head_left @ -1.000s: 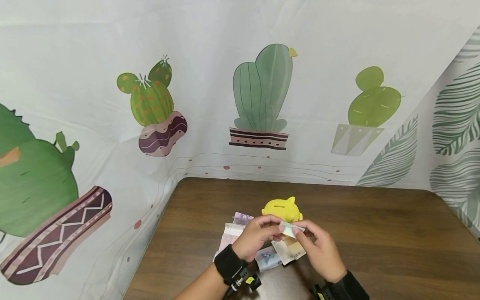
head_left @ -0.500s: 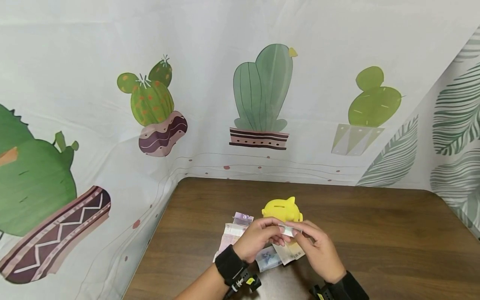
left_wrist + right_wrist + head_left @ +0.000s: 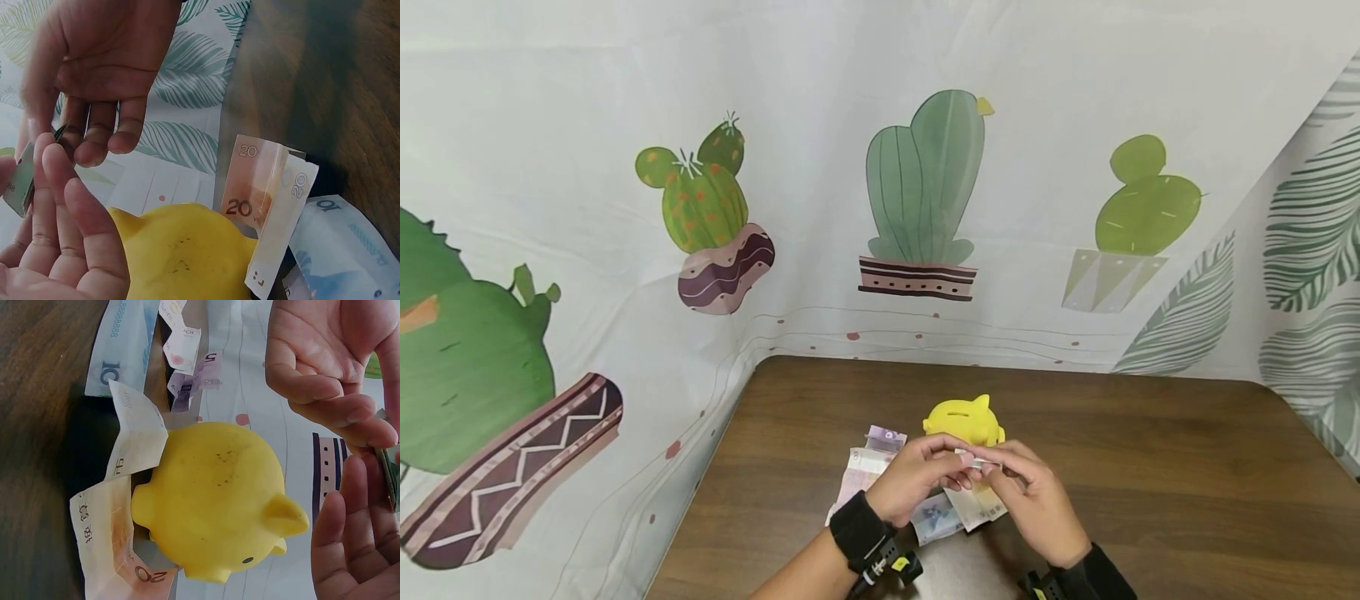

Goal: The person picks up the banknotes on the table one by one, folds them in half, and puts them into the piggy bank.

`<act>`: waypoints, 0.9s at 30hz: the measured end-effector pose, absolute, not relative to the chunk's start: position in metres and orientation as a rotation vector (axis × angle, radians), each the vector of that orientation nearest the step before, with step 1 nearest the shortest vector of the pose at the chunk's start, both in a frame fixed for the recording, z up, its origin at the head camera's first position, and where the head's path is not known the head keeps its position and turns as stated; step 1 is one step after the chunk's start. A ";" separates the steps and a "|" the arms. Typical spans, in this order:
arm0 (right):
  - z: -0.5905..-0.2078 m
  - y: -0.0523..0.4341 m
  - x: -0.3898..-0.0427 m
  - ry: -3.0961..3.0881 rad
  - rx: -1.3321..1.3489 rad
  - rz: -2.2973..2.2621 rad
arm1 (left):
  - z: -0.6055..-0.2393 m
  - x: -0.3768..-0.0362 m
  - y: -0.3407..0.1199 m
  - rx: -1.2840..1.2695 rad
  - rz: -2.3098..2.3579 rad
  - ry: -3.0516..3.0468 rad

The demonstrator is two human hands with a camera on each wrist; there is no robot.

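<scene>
A small folded green banknote (image 3: 22, 181) is pinched between both hands, just in front of the yellow piggy bank (image 3: 961, 420). My left hand (image 3: 910, 477) holds its left end with thumb and fingertips. At the other end, my right hand (image 3: 1039, 505) grips it the same way. From the head view only a thin pale edge of the note shows, the fingers covering the rest. Under the hands lie a creased orange 20 banknote (image 3: 106, 534) and a blue 10 banknote (image 3: 937, 518).
Left of the hands, a pinkish banknote (image 3: 859, 473) and a purple banknote (image 3: 886, 439) lie on the brown wooden table (image 3: 1187, 483). The piggy bank's top slot faces up. Behind the table hangs a white cloth (image 3: 1045, 67) printed with cacti and leaves.
The green banknote has gone from showing a broad face to a thin edge in the head view, as the fingers closed in on it. Both wrists stayed nearly still.
</scene>
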State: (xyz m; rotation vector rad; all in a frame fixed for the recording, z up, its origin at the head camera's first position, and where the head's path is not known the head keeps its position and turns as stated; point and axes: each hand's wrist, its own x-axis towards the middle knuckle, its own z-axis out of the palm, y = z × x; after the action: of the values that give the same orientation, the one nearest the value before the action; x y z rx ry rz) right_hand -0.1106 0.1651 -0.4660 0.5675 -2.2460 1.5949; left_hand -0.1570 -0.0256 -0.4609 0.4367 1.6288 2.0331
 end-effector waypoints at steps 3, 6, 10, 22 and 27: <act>-0.466 0.164 -0.110 -2.298 0.536 1.601 | -0.461 -0.157 -0.026 0.449 2.037 1.637; -0.466 0.163 -0.110 -2.337 0.467 1.655 | -0.461 -0.157 -0.026 0.454 2.035 1.643; -0.465 0.163 -0.110 -2.367 0.361 1.730 | -0.461 -0.157 -0.026 0.453 2.039 1.642; -0.464 0.163 -0.109 -2.387 0.299 1.754 | -0.460 -0.156 -0.025 0.445 2.049 1.674; -0.461 0.161 -0.107 -2.375 0.303 1.740 | -0.461 -0.155 -0.024 0.446 2.048 1.677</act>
State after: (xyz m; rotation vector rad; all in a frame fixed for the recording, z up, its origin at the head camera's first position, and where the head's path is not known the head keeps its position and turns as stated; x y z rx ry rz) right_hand -0.1068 0.1615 -0.4612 0.3028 -2.3746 1.7398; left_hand -0.1548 -0.0241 -0.4610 0.4464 1.6770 2.0476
